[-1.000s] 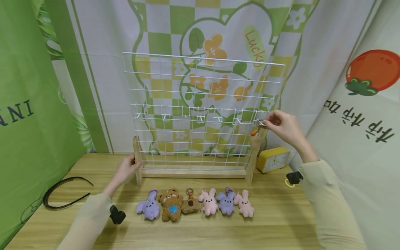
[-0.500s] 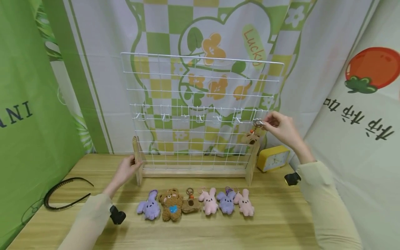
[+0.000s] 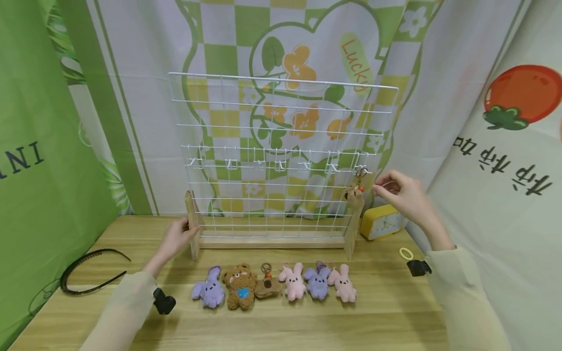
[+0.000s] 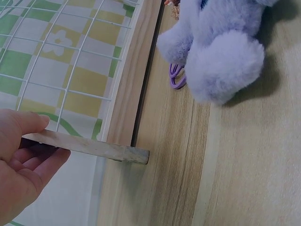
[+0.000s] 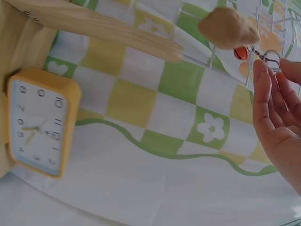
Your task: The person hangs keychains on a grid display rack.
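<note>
Only in the head view, green cloth (image 3: pixel 39 185) beyond the left hand (image 3: pixel 177 237) and fruit-printed cloth (image 3: pixel 522 97) past the right hand (image 3: pixel 407 201). Behind both hands, a checkered curtain (image 3: pixel 221 58); beneath, a wood-grain table (image 3: pixel 307 326). Between them, one wire grid (image 3: pixel 281 131) with seven hooks (image 3: pixel 280 166). Gripped by left thumb and fingers, clearest in the left wrist view, one wooden upright (image 4: pixel 89 145). Left of that hand, one headband (image 3: pixel 64 279); below the right, one yellow clock (image 3: pixel 381 223), numerals legible only in the right wrist view. Right of the left hand, nearer, in a row: one brown bear (image 3: pixel 240 288), two purple rabbits (image 3: pixel 318 285), two pink rabbits (image 3: pixel 293 285), one brown charm (image 3: pixel 267 288). Just left of the right hand's loosely bent, empty fingers, a hanging charm (image 3: pixel 352 193) at the rightmost hook.
</note>
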Tool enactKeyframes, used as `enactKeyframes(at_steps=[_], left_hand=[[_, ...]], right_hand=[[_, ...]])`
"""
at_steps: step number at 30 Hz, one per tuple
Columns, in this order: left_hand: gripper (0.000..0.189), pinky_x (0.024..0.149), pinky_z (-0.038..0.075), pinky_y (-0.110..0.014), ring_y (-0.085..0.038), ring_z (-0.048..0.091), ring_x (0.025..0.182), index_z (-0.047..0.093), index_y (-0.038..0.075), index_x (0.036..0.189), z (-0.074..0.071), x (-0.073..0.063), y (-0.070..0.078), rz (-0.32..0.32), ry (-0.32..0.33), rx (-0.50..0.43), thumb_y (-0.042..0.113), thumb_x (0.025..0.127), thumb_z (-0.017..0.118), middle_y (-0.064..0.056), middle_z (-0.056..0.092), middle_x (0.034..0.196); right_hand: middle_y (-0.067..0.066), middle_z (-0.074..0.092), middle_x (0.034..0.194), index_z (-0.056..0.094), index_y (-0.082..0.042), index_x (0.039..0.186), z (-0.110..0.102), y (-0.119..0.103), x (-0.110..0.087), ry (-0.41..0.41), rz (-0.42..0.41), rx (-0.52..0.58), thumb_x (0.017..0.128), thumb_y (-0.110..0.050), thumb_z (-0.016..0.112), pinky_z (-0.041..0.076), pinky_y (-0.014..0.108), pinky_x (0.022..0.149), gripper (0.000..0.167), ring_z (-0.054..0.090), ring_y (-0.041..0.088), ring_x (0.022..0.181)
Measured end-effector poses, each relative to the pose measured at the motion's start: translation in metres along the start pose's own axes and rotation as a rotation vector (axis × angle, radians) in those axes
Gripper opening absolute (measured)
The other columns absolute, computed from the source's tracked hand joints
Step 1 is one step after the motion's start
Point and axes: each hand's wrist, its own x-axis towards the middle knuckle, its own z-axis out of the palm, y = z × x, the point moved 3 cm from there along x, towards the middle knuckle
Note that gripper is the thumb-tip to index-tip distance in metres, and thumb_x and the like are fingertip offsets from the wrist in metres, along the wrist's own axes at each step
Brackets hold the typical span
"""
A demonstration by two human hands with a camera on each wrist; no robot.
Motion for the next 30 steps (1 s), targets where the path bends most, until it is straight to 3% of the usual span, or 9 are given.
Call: enactKeyframes(at_steps=[6, 15, 18, 24, 30], left_hand=[[0.027, 0.085, 0.06, -0.052, -0.049, 0.067, 0.101, 0.06, -0.017, 0.113, 0.0, 0.001, 0.0, 0.015, 0.005, -0.006, 0.004, 0.095, 0.06, -0.038, 0.066, 0.11], [0.028, 0.089, 0.058, -0.055, -0.049, 0.066, 0.105, 0.06, -0.016, 0.115, 0.0, -0.001, 0.0, -0.001, 0.002, 0.001, 0.004, 0.096, 0.06, -0.038, 0.066, 0.113], [0.029, 0.09, 0.058, -0.055, -0.049, 0.065, 0.106, 0.06, -0.015, 0.117, -0.001, -0.002, 0.001, -0.01, -0.005, 0.012, 0.005, 0.096, 0.06, -0.037, 0.065, 0.114], [0.032, 0.09, 0.058, -0.054, -0.049, 0.065, 0.108, 0.059, -0.015, 0.12, 0.0, -0.002, 0.0, -0.032, -0.02, 0.003, 0.008, 0.097, 0.06, -0.037, 0.065, 0.117], [0.03, 0.09, 0.058, -0.055, -0.05, 0.065, 0.107, 0.059, -0.016, 0.118, 0.0, -0.001, -0.001, -0.01, -0.001, -0.014, 0.005, 0.096, 0.059, -0.038, 0.065, 0.115]], right_hand=[[0.012, 0.073, 0.09, 0.065, -0.004, 0.1, 0.026, 0.007, -0.029, -0.078, 0.02, -0.035, 0.095, -0.014, 0.066, 0.054, 0.014, 0.065, 0.011, 0.063, 0.0, 0.075], [0.004, 0.071, 0.085, 0.066, -0.007, 0.092, 0.111, 0.033, -0.071, -0.379, 0.032, 0.027, 0.094, -0.016, 0.067, 0.054, 0.019, 0.065, 0.009, 0.063, 0.005, 0.075], [0.002, 0.069, 0.083, 0.065, -0.008, 0.09, 0.131, 0.045, -0.078, -0.44, 0.047, 0.017, 0.094, -0.017, 0.066, 0.051, 0.017, 0.064, 0.01, 0.059, 0.003, 0.073], [0.0, 0.067, 0.08, 0.066, -0.007, 0.09, 0.15, 0.057, -0.083, -0.485, 0.092, -0.034, 0.094, -0.018, 0.065, 0.046, 0.017, 0.061, 0.011, 0.053, 0.003, 0.069], [-0.004, 0.063, 0.071, 0.069, -0.006, 0.09, 0.158, 0.061, -0.086, -0.607, 0.149, -0.009, 0.095, -0.025, 0.063, 0.041, 0.018, 0.054, 0.021, 0.048, 0.004, 0.061]])
